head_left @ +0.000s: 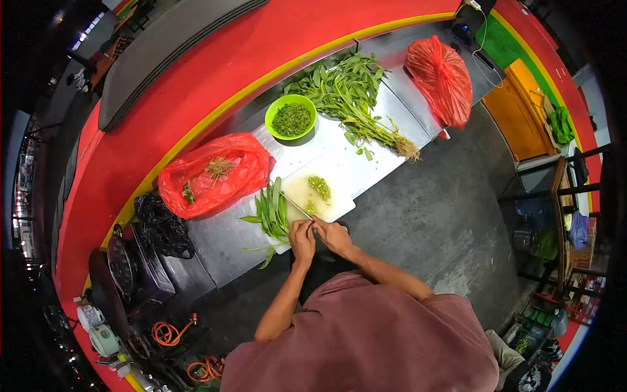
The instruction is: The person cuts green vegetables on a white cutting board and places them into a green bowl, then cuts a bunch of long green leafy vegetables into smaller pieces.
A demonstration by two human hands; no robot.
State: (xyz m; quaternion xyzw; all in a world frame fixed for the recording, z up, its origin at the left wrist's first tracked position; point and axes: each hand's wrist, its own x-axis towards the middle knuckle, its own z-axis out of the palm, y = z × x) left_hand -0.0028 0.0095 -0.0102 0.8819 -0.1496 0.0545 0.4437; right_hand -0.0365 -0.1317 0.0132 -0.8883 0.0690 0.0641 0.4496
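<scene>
Tied red plastic bag, bulging: sits at the right end of the silver metal tabletop. Crumpled black plastic bag: lies near the left end. Thin white cable: hangs beyond the tied bag. Orange wooden furniture piece: stands on the dark grey floor. Coiled orange hose: lower left. Curved red wall, yellow-edged: runs behind the tabletop.

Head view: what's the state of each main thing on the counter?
Knife, gripped in right hand
Cutting board, chopped pieces on it
Green bowl, partly filled with chopped greens
Leafy bunch, roots attached
Left red bag, open, roots inside
Right red bag, bunched up
Black bag, crumpled
</scene>
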